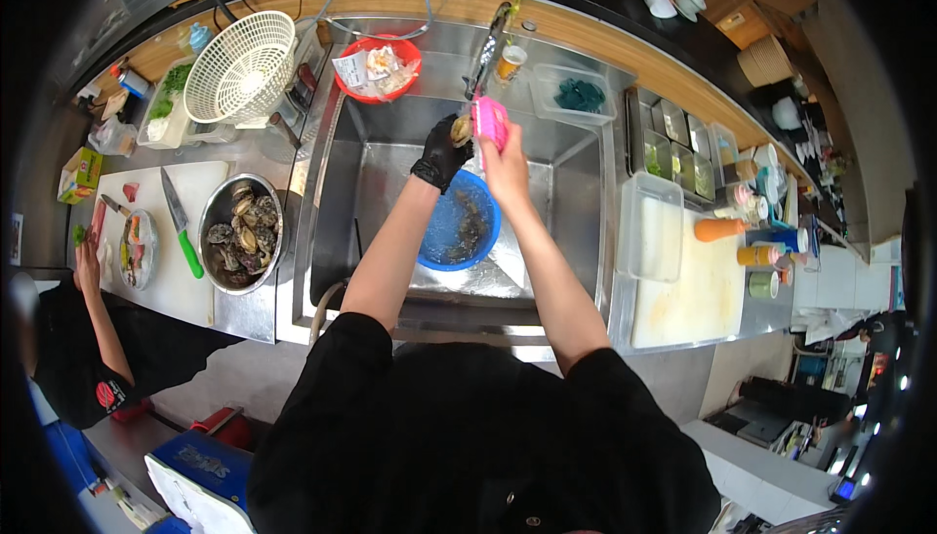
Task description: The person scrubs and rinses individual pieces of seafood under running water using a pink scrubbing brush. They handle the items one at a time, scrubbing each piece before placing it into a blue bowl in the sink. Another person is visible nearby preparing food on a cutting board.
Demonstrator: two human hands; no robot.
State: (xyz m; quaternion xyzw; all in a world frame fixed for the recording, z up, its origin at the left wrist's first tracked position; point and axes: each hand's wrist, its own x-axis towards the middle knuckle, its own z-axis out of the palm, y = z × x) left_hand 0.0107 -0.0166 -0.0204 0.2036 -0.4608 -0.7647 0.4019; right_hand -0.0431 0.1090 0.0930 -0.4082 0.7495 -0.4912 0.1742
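My left hand [443,149], in a black glove, holds an abalone [462,130] up below the sink faucet [487,51]. In my bare right hand [506,164] is a pink scrub brush [491,124], its pale bristles against or very close to the abalone. Beneath both hands a blue basin [496,230] of water stands in the stainless steel sink [564,241], with dark matter in it that I cannot make out. Left of the sink, a metal bowl [207,259] holds several more abalones [249,230] in their shells.
A red bowl [413,58] with plastic packaging and a clear tub [545,106] sit along the sink's back. At left are a green-handled knife [179,219], a white colander [241,69] and a co-worker's hand [88,263]. An empty clear container [650,241] overlaps a cutting board [703,300] at right.
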